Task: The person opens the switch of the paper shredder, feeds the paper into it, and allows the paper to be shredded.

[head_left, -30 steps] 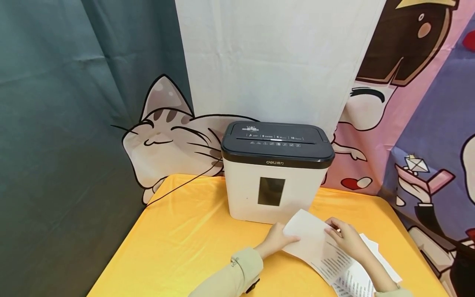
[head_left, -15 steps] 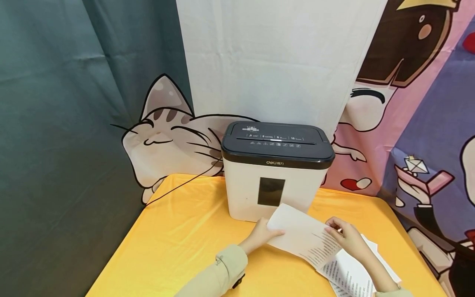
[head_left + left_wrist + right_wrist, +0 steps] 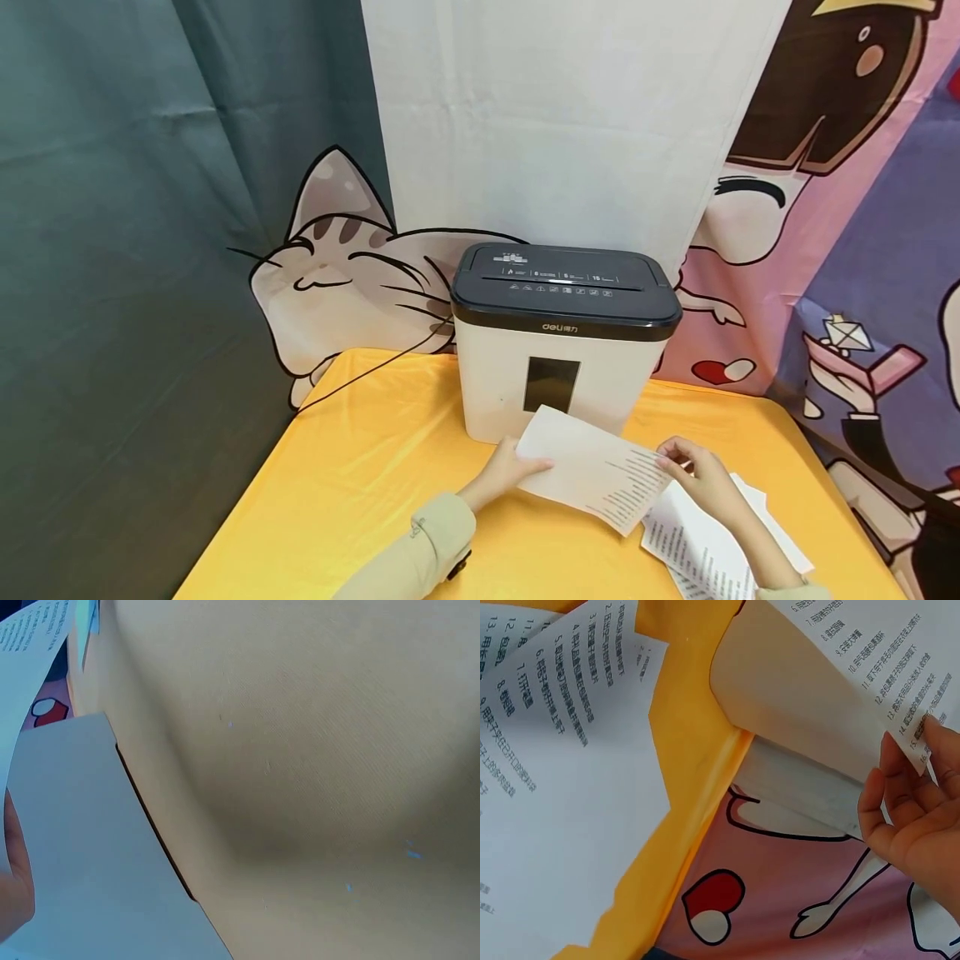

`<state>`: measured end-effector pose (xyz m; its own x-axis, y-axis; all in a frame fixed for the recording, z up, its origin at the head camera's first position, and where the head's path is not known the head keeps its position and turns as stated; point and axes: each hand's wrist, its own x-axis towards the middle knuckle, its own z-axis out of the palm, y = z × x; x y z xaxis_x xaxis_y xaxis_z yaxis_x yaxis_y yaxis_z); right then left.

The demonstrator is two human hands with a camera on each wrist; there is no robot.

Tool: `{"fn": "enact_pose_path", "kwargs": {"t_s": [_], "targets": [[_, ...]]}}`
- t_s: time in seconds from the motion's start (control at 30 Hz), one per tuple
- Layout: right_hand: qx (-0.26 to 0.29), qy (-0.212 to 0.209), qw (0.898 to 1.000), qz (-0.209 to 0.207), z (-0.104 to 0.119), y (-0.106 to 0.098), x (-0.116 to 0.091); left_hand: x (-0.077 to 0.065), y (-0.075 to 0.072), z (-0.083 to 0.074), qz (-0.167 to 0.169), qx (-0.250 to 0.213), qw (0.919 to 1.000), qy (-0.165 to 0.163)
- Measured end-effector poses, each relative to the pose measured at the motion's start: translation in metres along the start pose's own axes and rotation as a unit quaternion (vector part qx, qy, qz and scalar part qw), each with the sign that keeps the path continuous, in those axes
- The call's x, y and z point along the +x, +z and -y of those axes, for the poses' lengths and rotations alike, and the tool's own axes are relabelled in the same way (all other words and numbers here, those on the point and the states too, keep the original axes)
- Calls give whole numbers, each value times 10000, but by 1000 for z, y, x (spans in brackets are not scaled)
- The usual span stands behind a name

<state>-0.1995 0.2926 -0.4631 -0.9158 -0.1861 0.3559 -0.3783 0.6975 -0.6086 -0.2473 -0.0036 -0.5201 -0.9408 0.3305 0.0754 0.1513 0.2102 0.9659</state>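
Observation:
A sheet of printed paper [image 3: 585,472] is stretched between both hands, tilted, in front of the shredder [image 3: 480,375]. My left hand [image 3: 502,470] grips its left edge, thumb on top. With thumb and fingertips, my right hand [image 3: 697,479] pinches the opposite corner; the right wrist view shows this hand [image 3: 922,806] at the printed end of the sheet [image 3: 885,652]. Below the right forearm lie more printed sheets [image 3: 693,542], loosely overlapping on the table. In the left wrist view only part of the left hand [image 3: 18,877] appears, beside the sheet [image 3: 22,682].
The white shredder has a black lid [image 3: 562,304] with a narrow slot. A thin black cord [image 3: 367,375] runs leftward from it. A yellow cloth [image 3: 360,492] covers the table. Printed curtains [image 3: 555,117] hang close behind and at the sides.
My left hand has moved left, drawing the sheet away from the loose sheets, so it now lies more level. The right hand has stayed nearly in place while the sheet slid leftward past it.

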Motion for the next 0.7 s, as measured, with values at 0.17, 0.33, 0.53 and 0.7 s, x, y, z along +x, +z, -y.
{"fn": "enact_pose_path", "kwargs": {"t_s": [0.17,0.33,0.53,0.7], "targets": [[379,14,9992,-107,-3,2,0,-4,-10,2,-135,-55,9999,-10],[1100,102,9938,-114,-5,9,-2,-8,-19,4,-385,-140,9991,-148],[1665,852,9824,17,-1,21,-3,-15,-23,0,-547,-261,9976,-332],[2307,1370,9632,161,5,29,-5,-21,-27,-3,-725,-295,9964,-334]]}}
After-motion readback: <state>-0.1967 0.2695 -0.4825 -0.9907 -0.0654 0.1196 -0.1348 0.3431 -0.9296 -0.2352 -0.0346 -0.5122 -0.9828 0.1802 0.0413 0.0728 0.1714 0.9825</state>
